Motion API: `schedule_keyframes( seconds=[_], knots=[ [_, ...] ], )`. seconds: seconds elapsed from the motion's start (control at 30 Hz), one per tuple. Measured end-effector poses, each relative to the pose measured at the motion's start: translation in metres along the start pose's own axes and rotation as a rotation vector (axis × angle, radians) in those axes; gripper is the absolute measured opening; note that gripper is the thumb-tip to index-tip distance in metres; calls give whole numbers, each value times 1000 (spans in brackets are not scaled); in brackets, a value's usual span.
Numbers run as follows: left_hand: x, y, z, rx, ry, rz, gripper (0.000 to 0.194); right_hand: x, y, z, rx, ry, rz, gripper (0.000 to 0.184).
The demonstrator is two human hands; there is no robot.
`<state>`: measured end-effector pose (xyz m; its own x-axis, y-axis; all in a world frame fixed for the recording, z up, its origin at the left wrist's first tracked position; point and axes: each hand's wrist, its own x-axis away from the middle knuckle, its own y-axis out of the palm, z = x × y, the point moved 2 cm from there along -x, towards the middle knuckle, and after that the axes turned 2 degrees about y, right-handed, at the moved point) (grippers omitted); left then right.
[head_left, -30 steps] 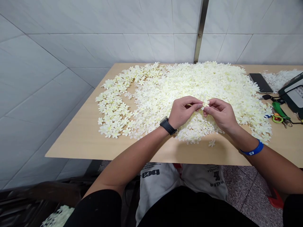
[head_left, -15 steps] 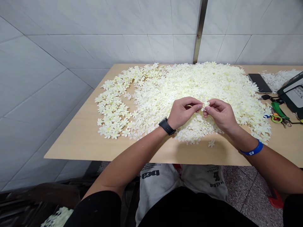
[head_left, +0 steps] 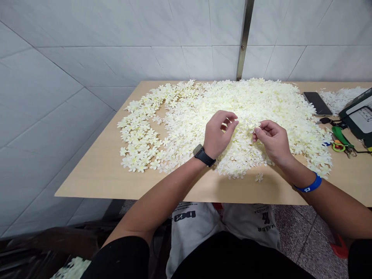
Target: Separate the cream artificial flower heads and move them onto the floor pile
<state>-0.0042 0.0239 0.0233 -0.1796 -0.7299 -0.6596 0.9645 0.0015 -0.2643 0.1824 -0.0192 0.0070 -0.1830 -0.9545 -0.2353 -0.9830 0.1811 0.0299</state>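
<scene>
A wide heap of white artificial flowers with pale yellow centres covers much of the wooden table. Over the front of this heap, my right hand pinches a small white flower between thumb and forefinger. To its left, my left hand hovers above the heap with curved fingers. Its thumb and forefinger tips are slightly apart, and I see nothing between them. A single loose flower lies near the table's front edge.
At the right are a dark phone, a pile of small white pieces, keys with a green holder and a dark green-and-white device. A looser band of flowers curves along the left. Tiled wall stands behind.
My hands, together at one flower before, have parted. The left has moved left and slightly up, its fingers loosened. The flower stays in my right hand.
</scene>
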Motion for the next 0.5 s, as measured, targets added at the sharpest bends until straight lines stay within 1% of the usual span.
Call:
schedule_keyframes(
  seconds=[0.07, 0.13, 0.2, 0.3, 0.4, 0.5],
  knots=[
    [5, 6, 7, 24, 43, -82, 7, 2, 2, -1, 7, -2, -22, 21],
    [10, 11, 10, 61, 40, -134, 9, 3, 4, -1, 6, 2, -68, 25],
    [11, 13, 8, 100, 4, -122, 8, 3, 4, 0, -12, 6, -111, 30],
    [10, 12, 3, 184, -63, -98, 9, 1, 3, 4, -56, 17, -142, 34],
    [8, 11, 3, 242, -107, -112, 10, -1, 2, 7, -71, 22, -148, 33],
    [7, 10, 4, 253, -122, -115, 9, 1, 3, 5, -58, 15, -137, 33]
  ],
)
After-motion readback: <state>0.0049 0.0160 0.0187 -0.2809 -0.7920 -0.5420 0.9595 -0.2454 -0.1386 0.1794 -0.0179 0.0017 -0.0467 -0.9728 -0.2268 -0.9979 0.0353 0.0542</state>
